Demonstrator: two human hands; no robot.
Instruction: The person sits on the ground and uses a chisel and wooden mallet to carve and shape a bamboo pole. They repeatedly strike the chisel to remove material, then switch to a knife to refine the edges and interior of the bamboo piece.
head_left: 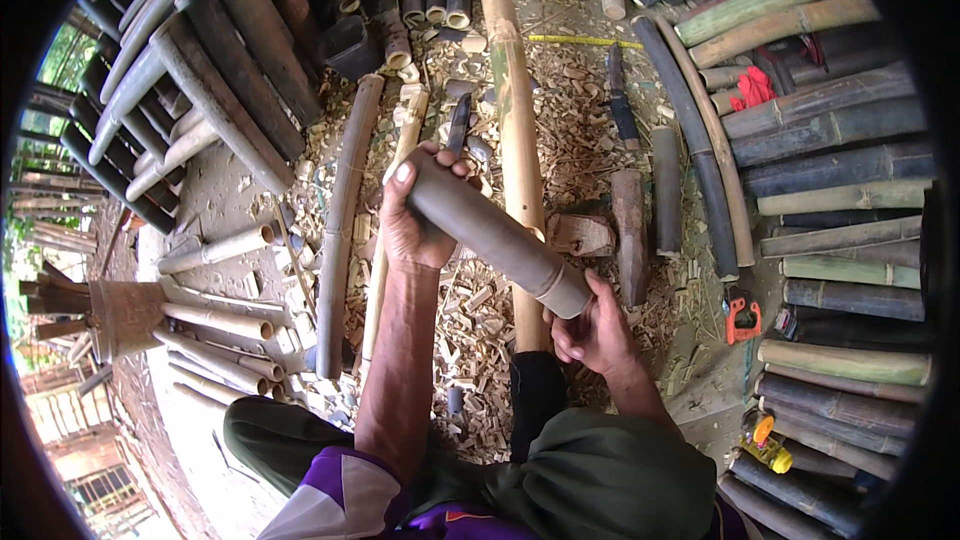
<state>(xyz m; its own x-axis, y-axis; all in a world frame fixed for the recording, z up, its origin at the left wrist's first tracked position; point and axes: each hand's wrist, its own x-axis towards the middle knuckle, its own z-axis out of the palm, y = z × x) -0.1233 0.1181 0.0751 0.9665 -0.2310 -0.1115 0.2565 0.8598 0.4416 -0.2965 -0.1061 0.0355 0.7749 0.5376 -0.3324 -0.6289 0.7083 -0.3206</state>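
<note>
A dark grey bamboo tube (485,223) slants across in front of me, its upper end to the left and a node ring near its lower right end. My left hand (420,225) is wrapped round the upper end, thumb and fingertips showing at its rim. At the lower end, the thumb and fingers of my right hand (603,333) close on the tube. Just beyond my left fingers shows a dark blade-like piece (460,122). A long pale bamboo pole (518,150) runs away from me beneath the tube.
Wood chips (470,360) cover the ground. To the right lie a wooden mallet (629,240), a wood block (582,236), a dark wrapped tool (621,100) and an orange tool (742,316). Bamboo lengths (840,170) are stacked at right; dark poles (235,50) lean at left.
</note>
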